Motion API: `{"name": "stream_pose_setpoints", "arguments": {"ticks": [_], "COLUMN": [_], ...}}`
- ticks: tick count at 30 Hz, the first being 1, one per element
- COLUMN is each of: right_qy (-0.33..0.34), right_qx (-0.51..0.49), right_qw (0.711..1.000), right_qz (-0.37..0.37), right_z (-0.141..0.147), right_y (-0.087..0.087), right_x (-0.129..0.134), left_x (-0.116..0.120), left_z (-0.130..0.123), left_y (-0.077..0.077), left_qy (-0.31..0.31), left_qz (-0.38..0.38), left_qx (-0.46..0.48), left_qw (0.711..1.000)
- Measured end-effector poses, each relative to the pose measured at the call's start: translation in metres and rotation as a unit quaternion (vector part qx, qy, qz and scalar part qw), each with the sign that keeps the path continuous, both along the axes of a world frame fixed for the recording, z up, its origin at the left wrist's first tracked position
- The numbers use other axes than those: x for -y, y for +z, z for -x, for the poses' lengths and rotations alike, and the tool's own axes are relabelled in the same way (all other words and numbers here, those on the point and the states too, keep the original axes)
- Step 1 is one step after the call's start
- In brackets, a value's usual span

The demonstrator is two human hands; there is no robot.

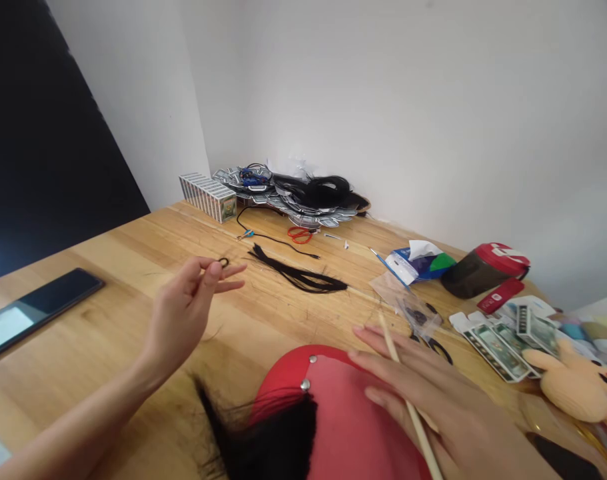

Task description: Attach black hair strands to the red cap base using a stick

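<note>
My left hand [183, 307] is raised over the table, thumb and forefinger pinching a small black ring [224, 262], its other fingers stretched out. My right hand [428, 393] lies over the right side of a red rounded form [338, 393], with a thin pale wooden stick [408, 397] held among its fingers. Black hair [278, 440] hangs over the form's left side, and two silver studs sit near its top. Between and beyond my hands, a tied bundle of black hair [300, 275] lies on the wooden table [123, 260].
A phone [38, 310] lies at left. Stacked card boxes [208, 197], coiled black hair [328, 191] and red-handled scissors [300, 235] are at the back. At right are a tissue pack [418, 261], a dark red-topped container [486, 270], small boxes [503, 350] and a plush toy [576, 387].
</note>
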State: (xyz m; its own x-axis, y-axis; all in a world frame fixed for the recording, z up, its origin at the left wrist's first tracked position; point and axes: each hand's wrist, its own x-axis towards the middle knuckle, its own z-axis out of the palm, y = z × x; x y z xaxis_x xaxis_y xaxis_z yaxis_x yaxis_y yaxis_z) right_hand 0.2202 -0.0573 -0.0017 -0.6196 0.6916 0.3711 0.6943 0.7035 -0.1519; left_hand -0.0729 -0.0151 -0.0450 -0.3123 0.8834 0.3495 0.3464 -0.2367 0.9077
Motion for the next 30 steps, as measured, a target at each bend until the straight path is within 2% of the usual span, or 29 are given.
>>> {"name": "stream_pose_setpoints", "arguments": {"ticks": [4,8,10,12,16,19,21,24,27,28,29,30], "right_qy": [0.02,0.0,-0.052,-0.137,-0.314,-0.361,-0.351,-0.287,-0.131,-0.089,-0.02,0.039], "right_qx": [-0.03,-0.09,-0.103,-0.107,-0.078,-0.048,-0.044,-0.042,-0.032,-0.04,-0.019,0.042], "right_qw": [0.993,0.982,0.977,0.971,0.943,0.931,0.936,0.957,0.983,0.98,0.979,0.982], "right_qz": [0.111,0.165,0.178,0.165,0.074,0.023,0.008,-0.019,-0.127,-0.173,-0.2,-0.177], "right_z": [0.009,0.012,0.004,-0.011,-0.052,-0.071,-0.066,-0.034,0.009,0.022,0.033,0.042], "right_y": [0.002,0.006,0.004,-0.002,-0.019,-0.025,-0.021,-0.01,-0.006,-0.008,-0.011,-0.015], "right_x": [-0.015,-0.018,-0.025,-0.036,-0.062,-0.07,-0.064,-0.038,-0.007,0.002,0.01,0.015], "left_x": [-0.01,-0.014,-0.016,-0.017,-0.018,-0.018,-0.018,-0.017,-0.015,-0.015,-0.014,-0.013], "left_z": [0.013,0.018,0.019,0.02,0.023,0.023,0.023,0.022,0.021,0.02,0.02,0.019], "left_y": [0.001,-0.005,-0.006,-0.006,-0.004,-0.004,-0.003,-0.002,0.0,0.001,0.001,0.002], "left_qy": [0.001,0.018,0.034,0.05,0.066,0.068,0.066,0.061,0.058,0.058,0.056,0.054], "left_qz": [0.016,0.029,0.008,-0.021,-0.05,-0.058,-0.061,-0.064,-0.065,-0.065,-0.064,-0.06], "left_qx": [-0.043,-0.123,-0.154,-0.172,-0.183,-0.181,-0.179,-0.176,-0.17,-0.168,-0.166,-0.164], "left_qw": [0.999,0.992,0.987,0.984,0.98,0.979,0.98,0.98,0.981,0.982,0.983,0.983]}}
